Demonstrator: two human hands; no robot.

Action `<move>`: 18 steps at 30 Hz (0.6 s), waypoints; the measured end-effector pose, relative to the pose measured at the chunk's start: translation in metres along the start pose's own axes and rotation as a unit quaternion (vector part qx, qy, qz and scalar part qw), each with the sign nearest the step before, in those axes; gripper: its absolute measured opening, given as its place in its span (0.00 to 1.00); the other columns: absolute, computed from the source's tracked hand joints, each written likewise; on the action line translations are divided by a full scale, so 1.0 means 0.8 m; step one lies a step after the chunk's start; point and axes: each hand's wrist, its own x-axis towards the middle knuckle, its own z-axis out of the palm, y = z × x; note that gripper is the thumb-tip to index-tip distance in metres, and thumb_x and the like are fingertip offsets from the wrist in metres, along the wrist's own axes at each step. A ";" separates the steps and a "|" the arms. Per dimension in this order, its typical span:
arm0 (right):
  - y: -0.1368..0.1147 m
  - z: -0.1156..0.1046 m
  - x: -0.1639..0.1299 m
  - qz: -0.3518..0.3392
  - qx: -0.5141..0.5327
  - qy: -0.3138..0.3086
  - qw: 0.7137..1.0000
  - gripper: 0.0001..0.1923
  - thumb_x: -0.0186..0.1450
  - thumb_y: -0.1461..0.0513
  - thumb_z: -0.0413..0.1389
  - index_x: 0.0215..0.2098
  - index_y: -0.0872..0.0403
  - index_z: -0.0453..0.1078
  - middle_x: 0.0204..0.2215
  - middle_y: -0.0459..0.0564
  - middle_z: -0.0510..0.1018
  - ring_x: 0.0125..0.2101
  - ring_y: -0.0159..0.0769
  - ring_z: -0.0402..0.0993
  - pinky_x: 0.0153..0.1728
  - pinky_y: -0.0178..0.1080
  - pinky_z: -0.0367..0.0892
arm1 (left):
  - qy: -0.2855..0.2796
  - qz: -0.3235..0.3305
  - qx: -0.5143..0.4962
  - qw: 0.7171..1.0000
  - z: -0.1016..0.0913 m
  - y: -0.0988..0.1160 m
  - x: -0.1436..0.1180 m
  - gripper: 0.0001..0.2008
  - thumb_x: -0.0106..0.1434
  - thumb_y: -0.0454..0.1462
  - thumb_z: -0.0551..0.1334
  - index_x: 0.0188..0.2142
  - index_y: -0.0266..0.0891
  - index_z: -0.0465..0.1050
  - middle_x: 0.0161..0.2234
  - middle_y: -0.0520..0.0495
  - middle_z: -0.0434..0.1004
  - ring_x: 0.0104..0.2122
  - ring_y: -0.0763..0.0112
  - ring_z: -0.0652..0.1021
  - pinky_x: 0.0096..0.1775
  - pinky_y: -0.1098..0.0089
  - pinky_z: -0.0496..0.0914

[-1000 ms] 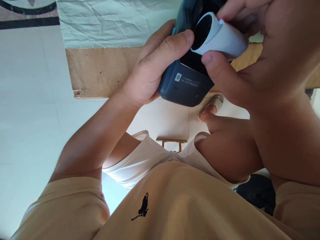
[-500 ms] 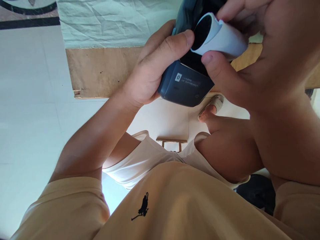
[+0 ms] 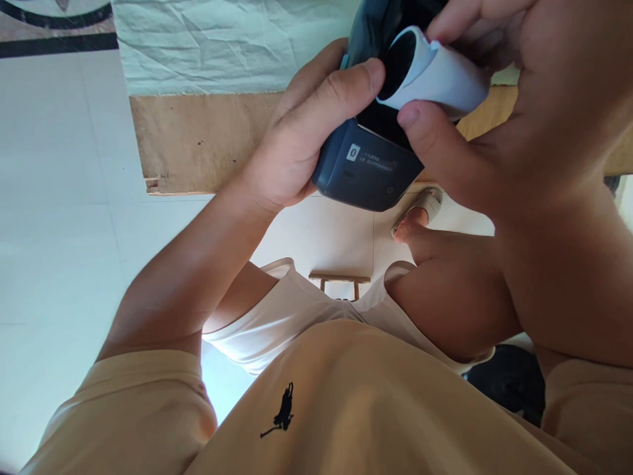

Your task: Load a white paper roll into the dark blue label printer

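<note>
My left hand [image 3: 309, 125] is wrapped round a dark blue-grey portable printer [image 3: 366, 168], with a Bluetooth mark and small print on its near face. The printer's lid stands open and its inside is black. Between the thumb and fingers of my right hand [image 3: 499, 112] is a white paper roll [image 3: 450, 82], its dark hollow end turned to the left. That roll is tilted over the printer's open bay, and my left thumb tip is right by its edge. My right hand hides the roll's far side and part of the printer.
Below the printer is the edge of a wooden table [image 3: 198, 142] with a wrinkled pale green cloth [image 3: 222, 46] on it. A small wooden stool [image 3: 339, 278] shows between my legs. Pale floor tiles [image 3: 54, 198] lie to the left, and a dark object [image 3: 509, 382] is at the lower right.
Almost nothing differs. Both hands keep their hold, and the paper roll has shifted only very slightly over the printer.
</note>
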 end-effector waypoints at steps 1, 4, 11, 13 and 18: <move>0.000 0.000 0.000 0.001 0.003 0.002 1.000 0.27 0.56 0.49 0.37 0.49 0.50 0.57 0.38 0.38 0.62 0.37 0.15 0.58 0.38 0.24 0.57 | 0.004 0.001 0.001 1.000 0.001 -0.001 0.000 0.07 0.55 0.36 0.52 0.22 0.38 0.62 0.21 0.51 0.58 0.22 0.80 0.64 0.24 0.74 0.57; 0.000 0.002 0.001 0.003 0.002 0.007 1.000 0.26 0.56 0.49 0.38 0.49 0.50 0.57 0.38 0.39 0.63 0.36 0.15 0.57 0.37 0.24 0.56 | 0.007 0.000 0.000 1.000 0.002 -0.004 0.001 0.07 0.55 0.36 0.52 0.21 0.39 0.62 0.21 0.51 0.58 0.22 0.80 0.64 0.24 0.73 0.57; 0.001 0.003 0.001 0.003 0.004 0.004 1.000 0.27 0.57 0.48 0.37 0.48 0.51 0.58 0.36 0.40 0.63 0.37 0.15 0.58 0.37 0.24 0.57 | 0.012 0.003 0.005 1.000 0.002 -0.004 0.002 0.07 0.54 0.37 0.53 0.21 0.40 0.62 0.21 0.50 0.58 0.22 0.79 0.63 0.24 0.73 0.56; 0.001 0.002 0.001 0.002 0.008 0.004 1.000 0.26 0.57 0.48 0.37 0.48 0.51 0.58 0.36 0.41 0.63 0.36 0.16 0.58 0.37 0.25 0.57 | 0.005 -0.004 0.007 1.000 0.001 -0.002 0.001 0.07 0.54 0.36 0.53 0.21 0.39 0.62 0.21 0.50 0.58 0.22 0.79 0.64 0.24 0.73 0.56; 0.002 0.001 0.001 -0.009 0.005 -0.007 1.000 0.26 0.57 0.48 0.39 0.49 0.50 0.57 0.37 0.41 0.63 0.36 0.16 0.57 0.37 0.26 0.57 | 0.007 0.003 -0.006 1.000 0.002 -0.002 0.000 0.07 0.54 0.36 0.53 0.21 0.39 0.62 0.21 0.50 0.58 0.22 0.79 0.64 0.25 0.72 0.57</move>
